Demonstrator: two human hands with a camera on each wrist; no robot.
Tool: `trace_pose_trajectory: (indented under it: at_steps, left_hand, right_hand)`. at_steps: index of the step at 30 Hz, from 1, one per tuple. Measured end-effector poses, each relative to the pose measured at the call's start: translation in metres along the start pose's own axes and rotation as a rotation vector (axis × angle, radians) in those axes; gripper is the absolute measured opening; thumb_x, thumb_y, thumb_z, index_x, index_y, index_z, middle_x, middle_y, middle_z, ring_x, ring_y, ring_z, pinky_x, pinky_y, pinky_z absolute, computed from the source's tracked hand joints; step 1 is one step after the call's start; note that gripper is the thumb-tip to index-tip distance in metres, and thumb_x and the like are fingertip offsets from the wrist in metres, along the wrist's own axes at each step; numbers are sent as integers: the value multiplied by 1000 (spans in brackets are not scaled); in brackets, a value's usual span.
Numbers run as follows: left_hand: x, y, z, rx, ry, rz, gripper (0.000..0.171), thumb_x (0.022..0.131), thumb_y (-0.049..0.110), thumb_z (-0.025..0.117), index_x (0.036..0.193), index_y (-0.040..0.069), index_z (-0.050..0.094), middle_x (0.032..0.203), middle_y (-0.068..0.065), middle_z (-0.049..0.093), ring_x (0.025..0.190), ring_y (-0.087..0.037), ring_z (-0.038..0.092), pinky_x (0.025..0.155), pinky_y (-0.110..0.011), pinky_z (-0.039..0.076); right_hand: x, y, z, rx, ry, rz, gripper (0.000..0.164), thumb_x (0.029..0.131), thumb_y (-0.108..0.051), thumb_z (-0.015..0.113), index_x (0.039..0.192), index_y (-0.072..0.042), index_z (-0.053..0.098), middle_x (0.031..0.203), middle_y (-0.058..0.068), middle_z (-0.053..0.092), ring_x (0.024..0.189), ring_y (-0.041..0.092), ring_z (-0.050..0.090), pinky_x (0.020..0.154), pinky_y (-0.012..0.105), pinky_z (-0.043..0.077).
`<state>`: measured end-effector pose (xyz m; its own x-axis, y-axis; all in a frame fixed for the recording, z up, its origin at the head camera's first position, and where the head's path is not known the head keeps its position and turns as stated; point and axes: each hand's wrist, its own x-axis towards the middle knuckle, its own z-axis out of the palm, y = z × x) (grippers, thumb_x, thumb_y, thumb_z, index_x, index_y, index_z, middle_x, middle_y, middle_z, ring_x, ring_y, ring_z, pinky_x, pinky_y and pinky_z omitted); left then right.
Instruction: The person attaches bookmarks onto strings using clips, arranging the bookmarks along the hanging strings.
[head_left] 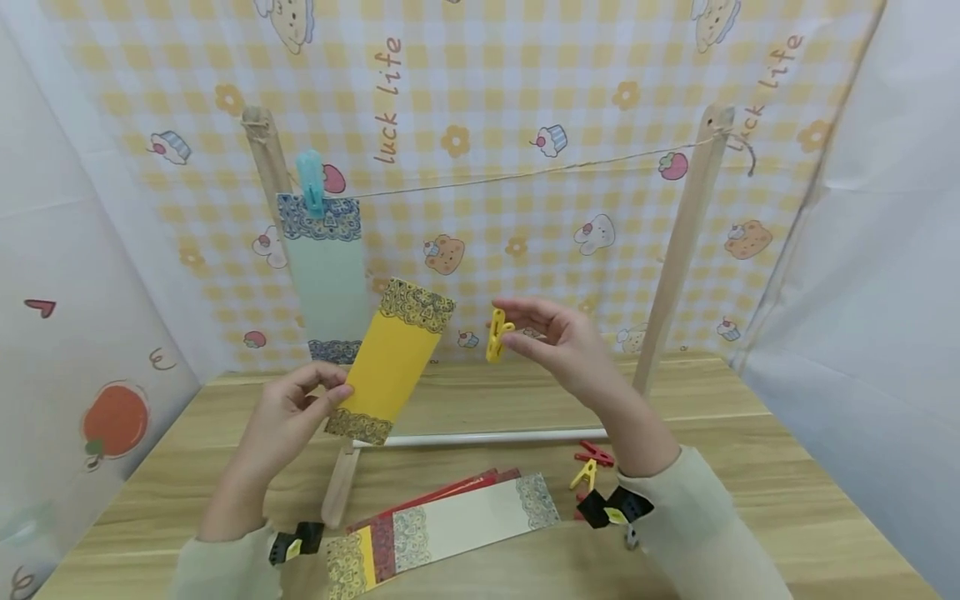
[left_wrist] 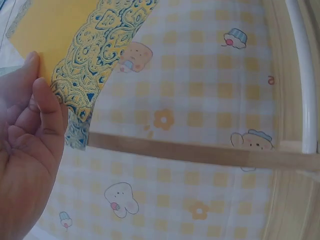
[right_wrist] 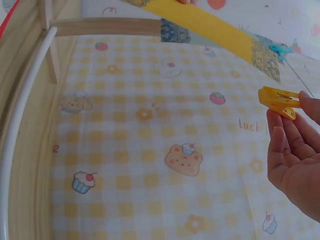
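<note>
My left hand pinches a yellow card with patterned ends by its lower left edge, holding it tilted above the table. In the left wrist view, the thumb and fingers grip the yellow card beside its patterned band. A yellow clothespin is held between the thumb and fingers of my right hand, to the right of the card. The right wrist view shows that yellow clothespin at the fingertips. Behind the card, a pale green card hangs from a string under a light blue clothespin.
The string runs between two wooden posts. A white rod crosses low between them. On the table lie a fanned stack of patterned cards and several red and yellow clothespins near the right sleeve.
</note>
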<state>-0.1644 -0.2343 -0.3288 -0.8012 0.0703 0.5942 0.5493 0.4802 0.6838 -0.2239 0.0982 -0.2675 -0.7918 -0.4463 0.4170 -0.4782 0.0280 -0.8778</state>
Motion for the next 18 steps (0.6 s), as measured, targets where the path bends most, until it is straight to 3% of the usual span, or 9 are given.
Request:
trace_pose_trajectory:
  at_steps: [4,11,18]
  left_hand:
    - [2,2,5,-47,25,-4,7,92,-5,64,95,1,68,79,13,63,60,-7,53,47,-23,42]
    - [6,5,10,-108,102,-40,3,93,-4,64,95,-6,65,80,12,62,60,-8,58,52,-20,50]
    - [11,8,11,-198,182,-34,4,91,-8,64,94,-10,63,77,11,67,58,-8,57,53,-17,49]
  right_hand:
    - [6,-9,6,13,16,-12,40,95,-5,65,134,-3,59,129,14,63,112,9,63,90,20,54]
    - [18,-22,13,-11,35,-94,38,95,-6,65,133,-3,61,133,10,64,119,16,61,96,22,52]
    - [32,-35,22,68,36,-121,36,96,-4,64,131,-3,61,132,11,65,118,16,62,96,24,53]
